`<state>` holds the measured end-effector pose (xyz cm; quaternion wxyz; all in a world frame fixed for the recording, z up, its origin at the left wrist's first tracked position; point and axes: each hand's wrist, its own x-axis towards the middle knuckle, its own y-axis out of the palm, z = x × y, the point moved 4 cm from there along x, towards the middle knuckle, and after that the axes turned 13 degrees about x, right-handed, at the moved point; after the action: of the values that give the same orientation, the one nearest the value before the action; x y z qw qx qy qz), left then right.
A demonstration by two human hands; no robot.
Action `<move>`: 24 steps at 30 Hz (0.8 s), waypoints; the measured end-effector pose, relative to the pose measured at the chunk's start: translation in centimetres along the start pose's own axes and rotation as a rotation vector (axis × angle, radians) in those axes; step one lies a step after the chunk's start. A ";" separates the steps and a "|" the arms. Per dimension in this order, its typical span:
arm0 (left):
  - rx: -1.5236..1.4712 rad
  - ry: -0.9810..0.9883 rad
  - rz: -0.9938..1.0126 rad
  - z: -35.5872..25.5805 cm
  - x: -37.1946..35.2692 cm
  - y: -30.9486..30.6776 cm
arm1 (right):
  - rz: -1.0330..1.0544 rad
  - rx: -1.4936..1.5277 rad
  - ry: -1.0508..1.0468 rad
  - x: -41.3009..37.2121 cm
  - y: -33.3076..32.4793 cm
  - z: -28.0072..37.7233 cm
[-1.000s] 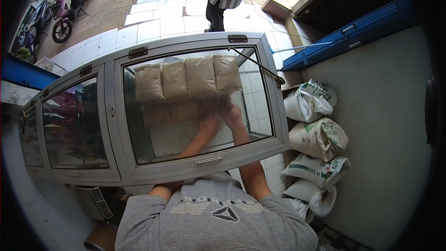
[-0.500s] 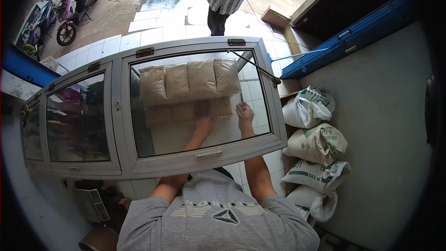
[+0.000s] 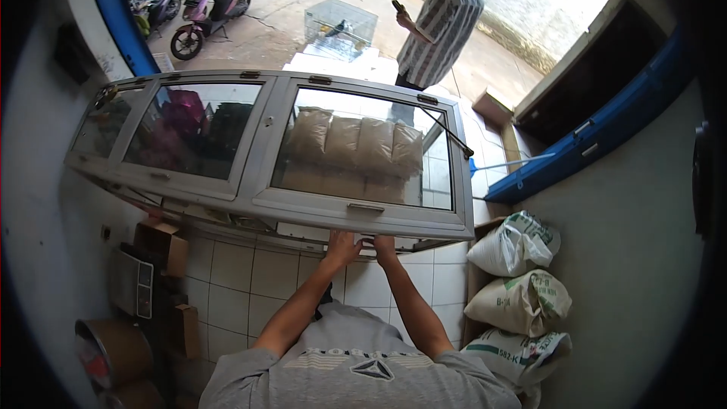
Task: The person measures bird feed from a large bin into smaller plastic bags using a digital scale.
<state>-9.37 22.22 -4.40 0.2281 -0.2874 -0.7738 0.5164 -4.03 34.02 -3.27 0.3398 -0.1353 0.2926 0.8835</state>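
Observation:
A glass-paned display cabinet with a grey metal frame [image 3: 261,136] stands before me. Behind its right glass door [image 3: 363,220], clear bags of pale brown, fine-looking goods [image 3: 344,140] stand in a row, with more below. My left hand [image 3: 343,248] is at the lower edge of this door, its thumb pointing right. Close beside it, my right hand [image 3: 384,248] is at the same edge, thumb towards the left. The frame hides the fingers of both hands, so their grip does not show. The bags are out of reach of both hands.
Filled sacks [image 3: 519,299] are stacked along the right wall. Cardboard boxes [image 3: 163,246] and a round bin [image 3: 113,352] stand at left. Beyond the cabinet are a person in a striped shirt [image 3: 443,34], a birdcage [image 3: 341,26] and a motorbike [image 3: 212,15].
Both hands have come out from inside the cabinet, away from the bags, to the door's lower edge. My view has tilted up, and the person outside now appears farther right.

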 end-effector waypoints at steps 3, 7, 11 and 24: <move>-0.159 -0.102 -0.201 0.9 -5.9 -0.8 | 0.242 -0.186 0.080 -3.6 2.3 -1.7; -0.422 -0.262 -0.018 2.4 -13.3 -3.1 | 0.426 -0.258 0.158 -7.5 4.7 -6.1; -0.542 -0.477 0.076 4.4 -20.3 -5.0 | 0.633 -0.389 0.298 -12.0 8.0 -9.1; -0.852 -0.967 -0.502 8.3 -45.4 -11.1 | 1.132 -0.742 0.386 -27.8 18.3 -20.4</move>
<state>16.07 -17.53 0.33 -0.1626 0.0985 -0.9671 0.1691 4.72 -3.86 0.52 -0.2986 -0.2236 0.0523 0.9263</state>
